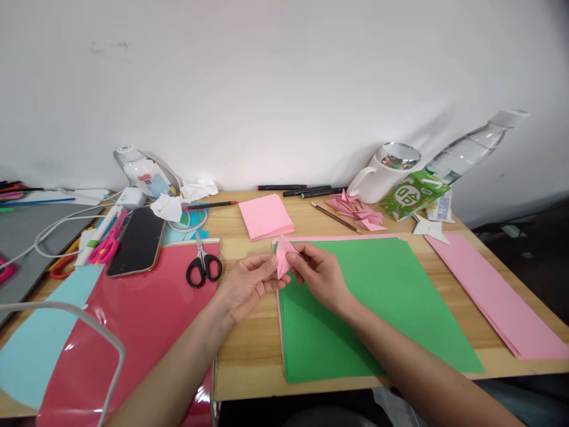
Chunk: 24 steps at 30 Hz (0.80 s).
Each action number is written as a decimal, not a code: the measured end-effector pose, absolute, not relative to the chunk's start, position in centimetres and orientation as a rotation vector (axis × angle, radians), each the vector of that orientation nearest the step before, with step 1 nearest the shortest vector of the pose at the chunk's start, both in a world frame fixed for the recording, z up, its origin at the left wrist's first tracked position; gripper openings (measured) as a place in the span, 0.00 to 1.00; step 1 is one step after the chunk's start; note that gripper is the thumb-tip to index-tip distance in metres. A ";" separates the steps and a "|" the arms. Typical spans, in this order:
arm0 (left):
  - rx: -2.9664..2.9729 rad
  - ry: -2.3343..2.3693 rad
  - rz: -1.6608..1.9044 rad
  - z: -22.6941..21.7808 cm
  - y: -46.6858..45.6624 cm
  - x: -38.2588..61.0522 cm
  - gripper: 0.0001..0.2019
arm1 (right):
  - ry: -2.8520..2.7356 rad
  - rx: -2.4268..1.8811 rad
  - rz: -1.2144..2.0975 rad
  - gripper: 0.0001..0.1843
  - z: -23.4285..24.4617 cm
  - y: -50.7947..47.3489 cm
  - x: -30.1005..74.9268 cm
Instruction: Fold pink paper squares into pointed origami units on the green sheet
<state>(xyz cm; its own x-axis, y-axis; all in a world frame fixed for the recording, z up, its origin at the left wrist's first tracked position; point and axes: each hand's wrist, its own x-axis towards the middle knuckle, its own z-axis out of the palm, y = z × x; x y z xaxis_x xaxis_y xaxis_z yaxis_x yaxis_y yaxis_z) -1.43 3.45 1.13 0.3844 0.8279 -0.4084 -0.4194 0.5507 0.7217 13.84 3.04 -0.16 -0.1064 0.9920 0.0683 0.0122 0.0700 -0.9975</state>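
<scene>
A small folded pink paper piece (283, 258) is pinched between both hands above the wooden table (249, 350). My left hand (246, 286) grips its lower left edge with thumb and fingers closed. My right hand (320, 274) pinches its right side, over the left edge of a large green sheet (382, 308). A stack of square pink papers (265, 216) lies just beyond the hands. Several folded pink pieces (358, 212) are heaped at the back, near a white mug (383, 172).
Black-handled scissors (203, 265) rest on a red sheet (146, 332) beside a phone (137, 240). Pink scissors (106, 244), cables and a light blue sheet (40, 338) lie left. Markers (306, 190), a pencil (335, 217), a plastic bottle (471, 148), a green packet (413, 193) and long pink sheets (498, 296) sit right.
</scene>
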 end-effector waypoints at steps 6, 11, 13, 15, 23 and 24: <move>0.554 0.827 0.826 1.1 3.6 -1.7 0.16 | -1.309 -1.105 1.277 0.16 -0.2 3.2 14.2; 0.546 0.776 0.790 1.0 3.7 -1.6 0.17 | -1.275 -1.067 1.420 0.18 0.2 3.3 14.4; 0.549 0.782 0.796 0.8 3.8 -1.6 0.15 | -1.289 -1.047 1.432 0.18 0.3 3.3 14.4; 0.545 0.788 0.791 0.7 3.8 -1.6 0.14 | -1.320 -1.042 1.406 0.18 0.3 3.2 14.4; 0.567 0.865 0.794 0.7 3.6 -1.2 0.17 | -1.489 -1.082 1.244 0.16 -0.2 3.0 14.2; 0.587 0.888 0.808 0.7 3.5 -1.2 0.17 | -1.494 -1.093 1.226 0.15 -0.3 3.0 14.2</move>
